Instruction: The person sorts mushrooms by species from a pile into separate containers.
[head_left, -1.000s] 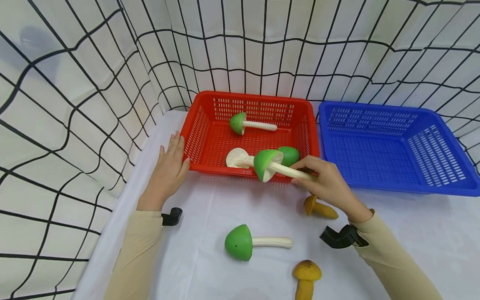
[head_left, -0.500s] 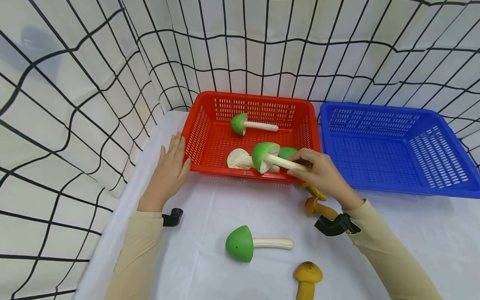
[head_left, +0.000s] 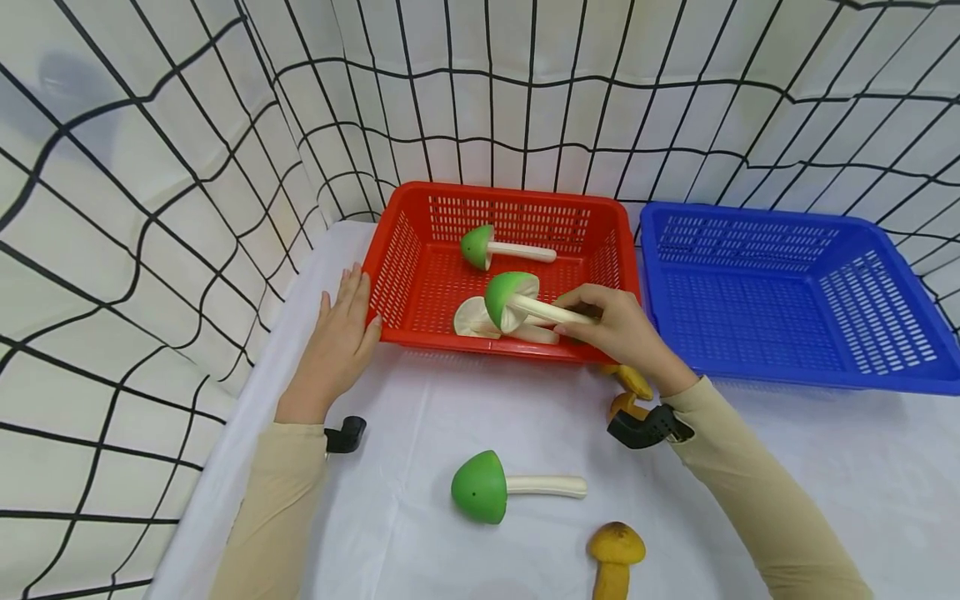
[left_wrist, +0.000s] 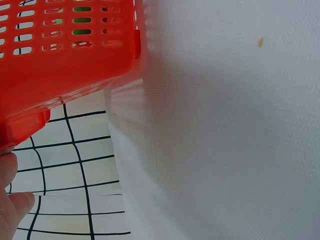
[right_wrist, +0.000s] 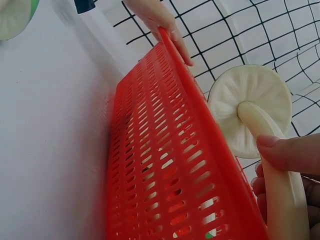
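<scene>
Over the red basket, the right hand pinches the held mushroom by its stem (far from the cap, so it could tip). The left hand, straight-fingered, touches the red basket's left end. Inside: at least two inner mushrooms, overlapped. Nearside: one green mushroom, at least three yellow mushrooms. Right: one blue basket.

The left arm and right arm of the person before me, in beige sleeves, reach forward, well apart, the right one slanting inward. Left hand: back upward, left fingers extended forward, left thumb held away. Right hand: turned toward the left, right fingers curled opposite the right thumb in a pinch.
</scene>
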